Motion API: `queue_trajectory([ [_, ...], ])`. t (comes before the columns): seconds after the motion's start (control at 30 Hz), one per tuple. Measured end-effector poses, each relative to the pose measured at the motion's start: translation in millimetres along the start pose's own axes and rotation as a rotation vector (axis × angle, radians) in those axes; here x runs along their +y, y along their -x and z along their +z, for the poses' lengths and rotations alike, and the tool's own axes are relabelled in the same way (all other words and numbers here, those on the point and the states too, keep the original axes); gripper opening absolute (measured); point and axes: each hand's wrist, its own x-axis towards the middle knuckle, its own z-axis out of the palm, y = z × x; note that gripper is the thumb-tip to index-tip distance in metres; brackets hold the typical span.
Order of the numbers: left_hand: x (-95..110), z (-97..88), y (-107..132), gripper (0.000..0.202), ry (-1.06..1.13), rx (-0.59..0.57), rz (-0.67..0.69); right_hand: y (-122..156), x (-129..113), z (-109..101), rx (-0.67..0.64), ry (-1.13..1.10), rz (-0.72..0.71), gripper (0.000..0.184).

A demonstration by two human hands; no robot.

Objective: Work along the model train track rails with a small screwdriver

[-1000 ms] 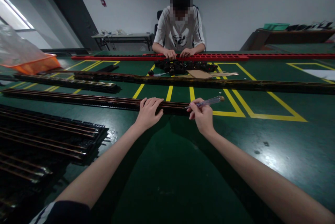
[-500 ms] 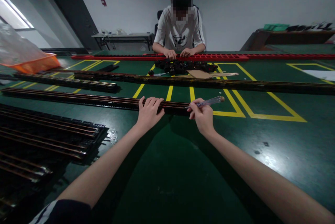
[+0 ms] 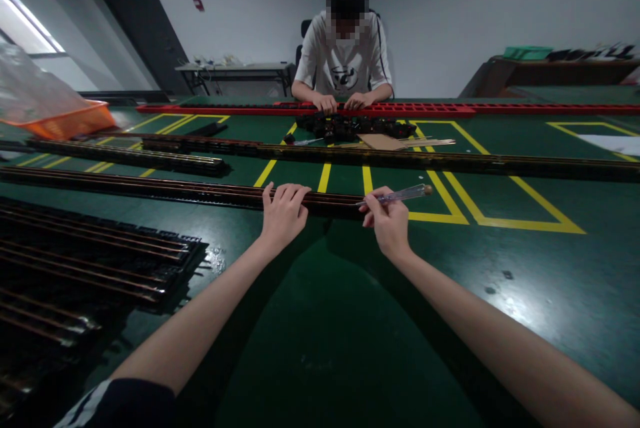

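A long black rail with copper-coloured strips along it lies across the green table. My left hand grips it near its right part, fingers over the top and thumb on the near side. In my right hand is a screwdriver with a clear handle, held like a pen between thumb and fingers. Its handle end points right, and its shaft points left at the rail's right end. The fingers partly cover that end, so whether the tip touches a strip is hard to tell.
More black rails with copper strips lie at the near left. Another long rail runs across beyond my hands. A co-worker sits opposite, hands at a red rail behind black parts. An orange basket stands far left.
The rail and my left hand have shifted slightly left. My right hand, with the screwdriver, has moved a touch to the right.
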Motion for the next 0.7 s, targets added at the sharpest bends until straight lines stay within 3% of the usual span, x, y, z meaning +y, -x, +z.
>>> queue_trajectory([
  [0.4, 2.7, -3.4, 0.2, 0.04, -0.015, 0.006, -0.024, 0.3, 0.2, 0.2, 0.069, 0.005, -0.016, 0.015],
  [0.7, -0.2, -2.3, -0.2, 0.043, 0.011, 0.002, -0.023, 0.8, 0.1, -0.4, 0.041, -0.004, -0.03, 0.014],
])
